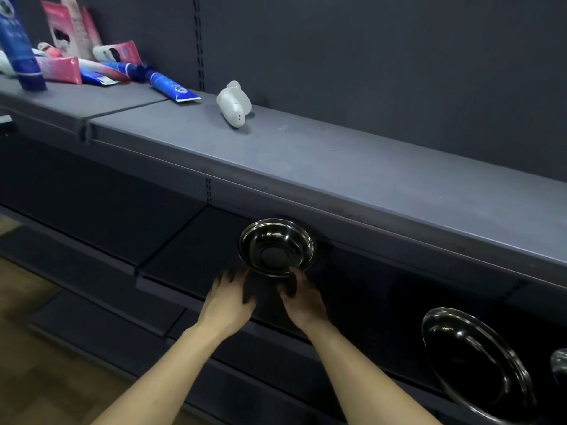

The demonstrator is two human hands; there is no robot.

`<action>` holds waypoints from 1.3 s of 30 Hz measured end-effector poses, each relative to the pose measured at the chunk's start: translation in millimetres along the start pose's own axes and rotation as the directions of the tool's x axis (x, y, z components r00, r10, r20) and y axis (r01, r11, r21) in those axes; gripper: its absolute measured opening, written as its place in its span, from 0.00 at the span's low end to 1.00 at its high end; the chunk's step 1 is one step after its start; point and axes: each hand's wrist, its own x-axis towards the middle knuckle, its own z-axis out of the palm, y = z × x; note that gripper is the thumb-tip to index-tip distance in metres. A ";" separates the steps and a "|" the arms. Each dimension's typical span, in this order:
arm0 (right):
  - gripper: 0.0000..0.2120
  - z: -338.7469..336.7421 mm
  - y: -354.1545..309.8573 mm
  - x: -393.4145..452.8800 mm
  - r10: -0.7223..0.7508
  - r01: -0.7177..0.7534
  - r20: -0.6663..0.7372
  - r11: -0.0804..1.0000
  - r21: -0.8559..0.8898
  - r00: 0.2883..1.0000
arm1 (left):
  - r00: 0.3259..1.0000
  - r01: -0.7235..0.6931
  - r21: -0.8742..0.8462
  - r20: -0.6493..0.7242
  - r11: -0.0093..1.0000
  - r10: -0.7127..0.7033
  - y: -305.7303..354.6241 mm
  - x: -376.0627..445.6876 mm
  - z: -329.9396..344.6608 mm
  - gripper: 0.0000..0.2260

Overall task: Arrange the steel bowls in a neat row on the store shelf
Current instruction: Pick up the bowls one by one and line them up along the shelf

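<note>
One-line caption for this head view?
Both hands, left hand and right hand, set a small round steel bowl on the dark lower shelf.

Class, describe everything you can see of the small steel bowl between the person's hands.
The small round shiny steel bowl has a flat dark base, sloping mirror-like walls and a thin rolled rim. It sits upright, mouth up and empty, on the dark lower shelf, partly under the grey upper shelf's edge. The right hand touches its near rim; the left hand reaches beside it.
</note>
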 end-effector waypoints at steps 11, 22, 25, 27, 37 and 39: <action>0.19 14.4 34.7 -44.7 0.029 0.014 -0.347 0.993 0.119 0.937 | 0.990 0.084 -0.052 0.122 0.995 -0.077 1.8 7.1 28.5 0.33; 0.19 -13.5 80.9 -108.6 0.137 -0.001 -0.486 0.963 0.270 0.863 | 0.960 -0.118 -0.054 0.251 0.992 0.128 35.3 -3.5 59.4 0.33; 0.19 -16.7 83.3 -126.5 0.153 0.002 -0.512 0.957 0.291 0.845 | 0.951 -0.140 -0.068 0.269 0.988 0.153 39.3 -10.3 64.6 0.32; 0.18 -18.0 83.3 -136.2 0.168 -0.012 -0.510 0.955 0.295 0.844 | 0.947 -0.158 -0.074 0.270 0.985 0.172 42.8 -15.0 66.8 0.31; 0.15 -19.3 87.0 -158.0 0.192 -0.024 -0.488 0.944 0.330 0.852 | 0.954 -0.141 -0.088 0.255 0.986 0.160 49.8 -32.3 72.3 0.26; 0.15 -20.3 88.3 -159.8 0.190 -0.027 -0.484 0.946 0.323 0.854 | 0.960 -0.123 -0.075 0.245 0.990 0.138 51.4 -38.1 74.1 0.26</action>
